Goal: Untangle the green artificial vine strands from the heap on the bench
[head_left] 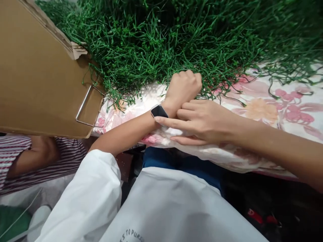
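Note:
My left hand (183,86) is curled into a fist, back up, at the near edge of a big pile of thin green plastic-looking stems (141,50). Whether anything is inside the fist is hidden. A smartwatch (159,111) with a dark screen is strapped round my left wrist. From the right, my right hand (202,121) reaches across with its index finger stretched out, its tip touching the watch's lower edge. The thumb is apart below, and the other fingers are curled beside the left wrist. Nothing shows in my right hand.
A floral cloth (262,111) covers the table. At the left stands a cardboard sheet or box (42,74), with a bent metal wire frame (84,104) at its corner. Below it, a person in a striped garment (63,161) sits close by, one arm showing.

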`<state>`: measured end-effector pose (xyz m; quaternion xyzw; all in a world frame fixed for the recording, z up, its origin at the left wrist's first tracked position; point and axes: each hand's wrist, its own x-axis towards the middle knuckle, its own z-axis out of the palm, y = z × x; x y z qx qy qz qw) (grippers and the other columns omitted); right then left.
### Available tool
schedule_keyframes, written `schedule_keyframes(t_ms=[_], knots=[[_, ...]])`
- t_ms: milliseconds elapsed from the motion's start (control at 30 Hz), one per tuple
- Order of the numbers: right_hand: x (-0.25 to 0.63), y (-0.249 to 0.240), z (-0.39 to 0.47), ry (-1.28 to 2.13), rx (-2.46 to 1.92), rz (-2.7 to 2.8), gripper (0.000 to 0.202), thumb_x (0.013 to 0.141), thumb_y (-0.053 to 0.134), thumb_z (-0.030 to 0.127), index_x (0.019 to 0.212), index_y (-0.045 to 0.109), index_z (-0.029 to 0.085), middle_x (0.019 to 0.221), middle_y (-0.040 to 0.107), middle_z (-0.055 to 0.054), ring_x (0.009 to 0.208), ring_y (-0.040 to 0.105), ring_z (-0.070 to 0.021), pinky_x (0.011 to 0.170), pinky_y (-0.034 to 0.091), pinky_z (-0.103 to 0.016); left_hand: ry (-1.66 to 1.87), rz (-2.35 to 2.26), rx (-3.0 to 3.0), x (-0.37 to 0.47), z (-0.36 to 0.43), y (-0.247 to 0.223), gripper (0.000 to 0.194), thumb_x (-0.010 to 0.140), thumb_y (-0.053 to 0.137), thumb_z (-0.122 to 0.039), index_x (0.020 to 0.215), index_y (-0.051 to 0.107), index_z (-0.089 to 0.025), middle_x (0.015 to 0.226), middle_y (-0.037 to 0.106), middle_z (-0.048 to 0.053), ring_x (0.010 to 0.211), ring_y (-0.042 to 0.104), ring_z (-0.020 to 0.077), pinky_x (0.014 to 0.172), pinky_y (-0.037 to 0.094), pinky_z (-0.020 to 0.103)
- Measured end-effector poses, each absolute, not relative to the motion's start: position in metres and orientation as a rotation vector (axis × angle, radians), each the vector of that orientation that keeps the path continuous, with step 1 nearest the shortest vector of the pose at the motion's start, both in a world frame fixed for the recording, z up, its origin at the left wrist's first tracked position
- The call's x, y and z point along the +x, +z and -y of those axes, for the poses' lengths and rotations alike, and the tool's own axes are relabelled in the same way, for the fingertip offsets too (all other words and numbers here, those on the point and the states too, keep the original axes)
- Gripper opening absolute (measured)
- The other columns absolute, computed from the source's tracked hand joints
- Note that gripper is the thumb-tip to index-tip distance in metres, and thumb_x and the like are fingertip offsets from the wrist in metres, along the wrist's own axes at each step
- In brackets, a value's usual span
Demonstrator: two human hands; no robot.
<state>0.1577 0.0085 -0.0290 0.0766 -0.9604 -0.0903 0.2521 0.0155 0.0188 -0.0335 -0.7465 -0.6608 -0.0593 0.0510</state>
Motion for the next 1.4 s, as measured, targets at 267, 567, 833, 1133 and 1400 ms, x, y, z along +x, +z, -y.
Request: schedule_keyframes(t_ms=[267,567,833,1133,1400], knots=[[0.160,-0.027,-0.009,0.046,0.111,2.535,0.056,0.111,0.047,0.037,0.160,0.035,0.013,0.079,0.067,-0.002,0.068,0.063,-0.0208,0.065,0.049,-0.032,-0.260,2.066,-2.335,0.021,-0.016,-0.030,0.056,0.107,0.019,-0.006,0.130,0.070,-0.007,0.131,0.072,0.025,0.112,0.065,0.0310,0.091,0.042,0.048],[0.159,-0.020,-0.004,0.059,0.185,2.562,0.039,0.108,0.055,0.033,0.139,0.061,0.009,0.073,0.067,-0.003,0.061,0.059,-0.0193,0.059,0.047,-0.033,-0.200,2.005,-2.335,0.026,-0.014,-0.031,0.062,0.107,0.011,-0.005,0.133,0.068,-0.003,0.130,0.071,0.028,0.118,0.068,0.0343,0.087,0.043,0.045],[0.164,-0.025,-0.007,0.391,0.218,2.471,0.032,0.102,0.062,0.022,0.134,0.064,0.019,0.065,0.058,0.002,0.057,0.054,-0.0143,0.058,0.045,-0.027,-0.342,2.112,-2.362,0.030,-0.010,-0.026,0.050,0.109,0.023,-0.007,0.129,0.069,-0.002,0.128,0.071,0.026,0.122,0.069,0.0346,0.094,0.046,0.043],[0.159,-0.026,-0.004,0.298,0.225,2.486,0.038,0.100,0.065,0.023,0.137,0.066,0.013,0.063,0.059,0.003,0.055,0.053,-0.0149,0.055,0.042,-0.030,-0.305,2.157,-2.364,0.032,-0.006,-0.018,0.046,0.108,0.028,-0.005,0.127,0.069,-0.005,0.126,0.072,0.021,0.124,0.069,0.0309,0.097,0.049,0.039],[0.164,-0.019,0.002,0.840,0.157,2.419,0.021,0.102,0.061,0.016,0.117,0.074,0.017,0.063,0.062,0.001,0.052,0.054,-0.0094,0.053,0.043,-0.024,-0.124,2.012,-2.386,0.032,-0.003,-0.017,0.064,0.103,0.009,0.002,0.132,0.067,0.004,0.128,0.070,0.030,0.125,0.068,0.0356,0.092,0.048,0.044]])
